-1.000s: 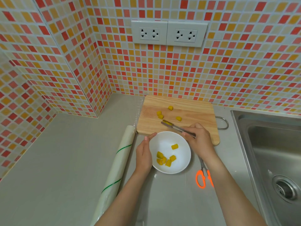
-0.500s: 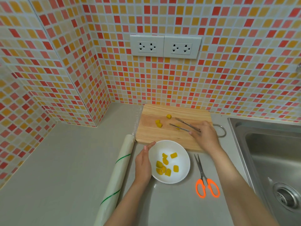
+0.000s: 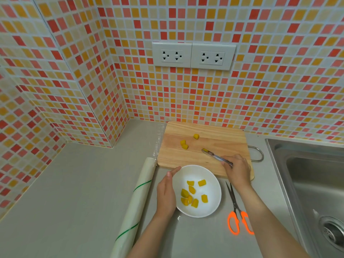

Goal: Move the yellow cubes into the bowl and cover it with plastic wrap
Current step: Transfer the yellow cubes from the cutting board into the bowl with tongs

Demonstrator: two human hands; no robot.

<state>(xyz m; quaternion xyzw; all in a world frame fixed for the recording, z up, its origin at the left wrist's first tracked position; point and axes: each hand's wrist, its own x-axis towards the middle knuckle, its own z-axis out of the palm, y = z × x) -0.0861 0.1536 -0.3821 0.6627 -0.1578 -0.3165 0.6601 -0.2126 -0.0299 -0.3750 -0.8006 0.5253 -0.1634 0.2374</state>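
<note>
A white bowl [image 3: 212, 207] stands on the counter in front of a wooden cutting board [image 3: 219, 138] and holds several yellow cubes [image 3: 191, 194]. My left hand [image 3: 166, 192] rests flat against the bowl's left rim. My right hand [image 3: 238, 169] grips metal tongs [image 3: 216, 156] whose tips are pinched on one yellow cube [image 3: 204, 150] just above the board. Three more yellow cubes lie on the board: a pair [image 3: 184, 144] and one [image 3: 196, 136] farther back. A roll of plastic wrap [image 3: 137, 200] lies left of the bowl.
Orange-handled scissors [image 3: 236, 215] lie on the counter right of the bowl. A steel sink [image 3: 312, 187] fills the right side. Tiled walls close the back and left, with a corner jutting out at the left. Two socket plates [image 3: 193, 55] hang above the board.
The tongs dropped a cube in the bowl, opened over the board, and now are pinched shut on another cube. My left hand stayed at the bowl's rim.
</note>
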